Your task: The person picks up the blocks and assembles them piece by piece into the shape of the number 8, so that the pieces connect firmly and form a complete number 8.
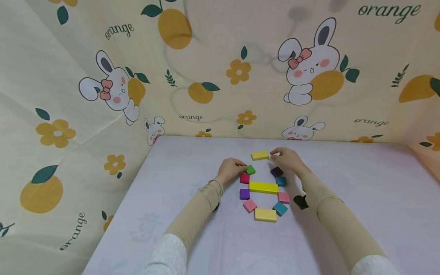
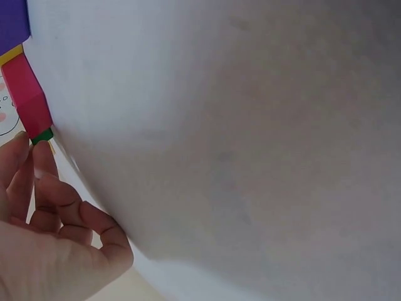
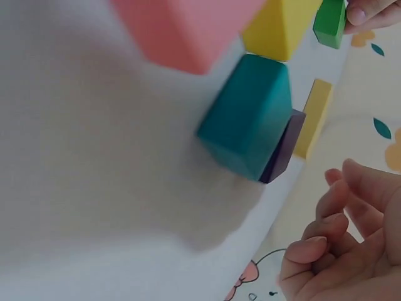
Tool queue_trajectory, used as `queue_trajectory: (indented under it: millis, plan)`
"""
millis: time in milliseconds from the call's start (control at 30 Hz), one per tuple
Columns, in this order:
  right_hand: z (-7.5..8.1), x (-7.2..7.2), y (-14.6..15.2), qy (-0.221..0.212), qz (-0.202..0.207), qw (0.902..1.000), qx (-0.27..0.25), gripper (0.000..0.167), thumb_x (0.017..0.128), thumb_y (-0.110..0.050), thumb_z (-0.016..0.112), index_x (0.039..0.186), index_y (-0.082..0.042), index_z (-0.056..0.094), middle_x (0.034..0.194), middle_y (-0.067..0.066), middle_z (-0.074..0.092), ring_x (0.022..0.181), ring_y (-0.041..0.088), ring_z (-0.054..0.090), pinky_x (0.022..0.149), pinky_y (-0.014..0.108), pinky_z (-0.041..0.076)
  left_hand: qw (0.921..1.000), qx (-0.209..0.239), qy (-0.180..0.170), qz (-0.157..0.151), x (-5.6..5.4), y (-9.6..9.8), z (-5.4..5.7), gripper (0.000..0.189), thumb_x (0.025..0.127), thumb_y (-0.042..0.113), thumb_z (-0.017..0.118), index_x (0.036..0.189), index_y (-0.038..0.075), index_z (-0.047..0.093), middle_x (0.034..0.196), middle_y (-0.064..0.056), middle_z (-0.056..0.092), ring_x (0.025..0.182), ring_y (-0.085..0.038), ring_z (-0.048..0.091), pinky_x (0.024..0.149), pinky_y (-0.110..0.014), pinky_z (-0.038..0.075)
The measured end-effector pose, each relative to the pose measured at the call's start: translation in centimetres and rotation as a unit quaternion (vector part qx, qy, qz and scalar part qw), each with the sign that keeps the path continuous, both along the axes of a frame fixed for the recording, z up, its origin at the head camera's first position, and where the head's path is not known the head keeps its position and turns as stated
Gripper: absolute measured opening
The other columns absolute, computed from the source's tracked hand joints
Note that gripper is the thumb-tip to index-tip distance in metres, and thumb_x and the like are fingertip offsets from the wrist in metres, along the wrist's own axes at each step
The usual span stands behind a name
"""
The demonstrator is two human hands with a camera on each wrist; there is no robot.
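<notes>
My left hand (image 1: 231,170) pinches a small green block (image 1: 250,170) at the upper left of a ring of coloured blocks; the right wrist view shows the fingertips on that green block (image 3: 330,24). My right hand (image 1: 288,158) hovers just right of a pale yellow block (image 1: 259,155) at the top, its fingers loosely bent with nothing between them. Below it lie a dark purple block (image 1: 276,172) and a teal block (image 1: 281,181). A red block (image 1: 245,178) touches the green one's lower side. A long bright yellow block (image 1: 263,187) crosses the middle.
Lower in the ring are a purple block (image 1: 245,194), a pink block (image 1: 249,205), another pink block (image 1: 283,197), a blue block (image 1: 280,208) and a pale yellow block (image 1: 266,215). A patterned cloth (image 1: 213,57) hangs behind the pale table (image 1: 172,191).
</notes>
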State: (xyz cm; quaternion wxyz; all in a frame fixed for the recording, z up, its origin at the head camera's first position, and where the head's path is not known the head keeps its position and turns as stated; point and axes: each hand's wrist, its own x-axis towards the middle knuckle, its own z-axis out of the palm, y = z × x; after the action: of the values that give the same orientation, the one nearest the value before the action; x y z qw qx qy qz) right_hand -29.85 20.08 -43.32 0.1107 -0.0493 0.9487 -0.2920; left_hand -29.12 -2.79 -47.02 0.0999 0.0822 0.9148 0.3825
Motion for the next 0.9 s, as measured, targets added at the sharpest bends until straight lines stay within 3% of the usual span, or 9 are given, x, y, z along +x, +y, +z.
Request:
queue_trajectory:
  millis: [200, 400, 533, 733, 900]
  plan:
    - [-0.4, -1.3, -1.0, 0.033, -0.001, 0.9994, -0.007, 0.035, 0.097, -0.024, 0.046, 0.123, -0.005, 0.057, 0.124, 0.023, 0.056, 0.106, 0.036, 0.053, 0.088, 0.047, 0.044, 1.0, -0.002, -0.007, 0.003, 0.0, -0.1, 0.0, 0.022, 0.088, 0.031, 0.062, 0.099, 0.016, 0.074, 0.092, 0.001, 0.073, 0.086, -0.011, 0.057, 0.081, -0.025, 0.046]
    - [-0.8, -2.2, -1.7, 0.024, -0.016, 0.9992, -0.028, 0.036, 0.098, -0.023, 0.043, 0.127, -0.005, 0.055, 0.133, 0.023, 0.051, 0.117, 0.039, 0.047, 0.101, 0.053, 0.036, 0.9997, 0.004, -0.02, 0.01, 0.1, 0.1, 0.3, 0.022, 0.089, 0.03, 0.061, 0.1, 0.016, 0.074, 0.094, 0.001, 0.072, 0.092, -0.012, 0.058, 0.088, -0.03, 0.046]
    - [-1.1, -2.4, -2.3, 0.007, -0.017, 0.9998, -0.01, 0.037, 0.099, -0.023, 0.041, 0.129, -0.007, 0.054, 0.138, 0.022, 0.046, 0.125, 0.04, 0.042, 0.108, 0.055, 0.027, 0.9996, 0.001, -0.024, 0.012, 0.1, 0.1, 0.3, 0.023, 0.089, 0.03, 0.061, 0.1, 0.015, 0.074, 0.094, 0.001, 0.072, 0.092, -0.013, 0.058, 0.089, -0.031, 0.046]
    - [-1.1, -2.4, -2.8, 0.008, -0.026, 0.9985, 0.047, 0.033, 0.097, -0.022, 0.046, 0.124, -0.009, 0.06, 0.133, 0.021, 0.052, 0.119, 0.039, 0.049, 0.099, 0.052, 0.038, 0.9999, -0.002, -0.015, 0.007, 0.0, 0.1, 0.0, 0.023, 0.089, 0.03, 0.061, 0.099, 0.015, 0.074, 0.092, 0.001, 0.073, 0.091, -0.012, 0.059, 0.089, -0.03, 0.047]
    - [-1.1, -2.4, -2.8, 0.011, -0.044, 0.998, 0.044, 0.029, 0.094, -0.023, 0.053, 0.117, -0.011, 0.065, 0.129, 0.019, 0.056, 0.115, 0.036, 0.052, 0.094, 0.049, 0.042, 1.0, -0.004, -0.005, 0.007, -0.2, -0.1, 0.0, 0.023, 0.088, 0.03, 0.062, 0.099, 0.014, 0.074, 0.091, 0.001, 0.073, 0.088, -0.011, 0.058, 0.085, -0.027, 0.047]
